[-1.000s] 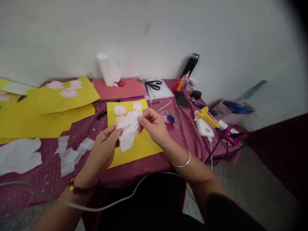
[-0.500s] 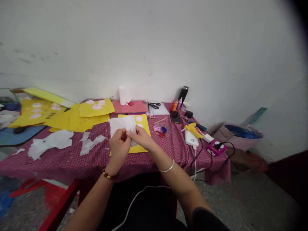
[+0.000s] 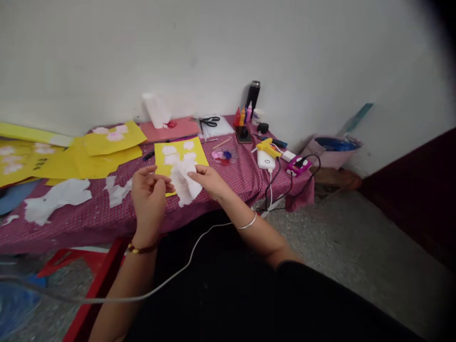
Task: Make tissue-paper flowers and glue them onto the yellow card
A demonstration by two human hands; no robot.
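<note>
Both my hands hold a crumpled piece of white tissue paper above the near edge of the table. My left hand pinches its left side with fingers curled. My right hand grips the right side between thumb and fingers. Just behind the tissue lies a yellow card with pale pink tissue blobs stuck on it.
The table has a red checked cloth. On it lie more yellow sheets, torn white tissue, a pink sheet, scissors, paint bottles, a phone, a yellow glue gun and cables. A white cord crosses my lap.
The view has swung and pulled back from the table. My hands have lowered the tissue from in front of the yellow card to the table's near edge, still pinching it.
</note>
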